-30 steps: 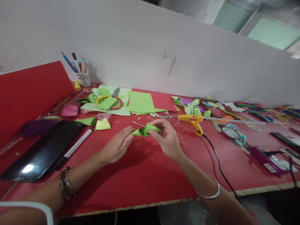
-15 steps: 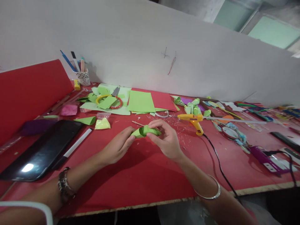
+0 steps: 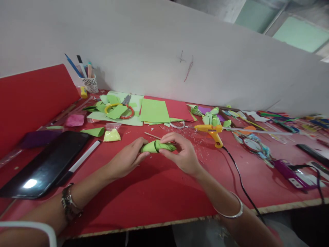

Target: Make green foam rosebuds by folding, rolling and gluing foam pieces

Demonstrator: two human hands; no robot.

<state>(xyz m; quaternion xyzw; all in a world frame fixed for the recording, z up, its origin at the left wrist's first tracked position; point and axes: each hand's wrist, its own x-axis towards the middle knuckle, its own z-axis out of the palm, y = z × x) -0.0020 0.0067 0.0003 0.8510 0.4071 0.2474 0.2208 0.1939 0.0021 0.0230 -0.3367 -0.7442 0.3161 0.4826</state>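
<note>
Between my hands, above the red tabletop (image 3: 154,192), is a rolled piece of green paper (image 3: 151,146) made up of two parts that meet end to end. My left hand (image 3: 128,157) grips the wider rolled part at its left end, thumb below and fingers behind. My right hand (image 3: 183,152) pinches the narrower, layered part (image 3: 168,146) at the right. Just behind them lies a thin stick (image 3: 152,135). To the right of my right hand a yellow glue gun (image 3: 212,132) rests on the table, its black cord running down to the front edge.
Scissors (image 3: 123,111) lie on green paper scraps at the back, beside green sheets (image 3: 155,110). A black tablet-like slab (image 3: 43,164) and a white marker (image 3: 84,156) are at left. A pen cup (image 3: 89,84) stands by the wall. Craft bits and a purple power strip (image 3: 293,175) fill the right.
The left rolled part has moved closer against the right part, and its open end no longer shows as widely. My left hand has shifted slightly left and turned.
</note>
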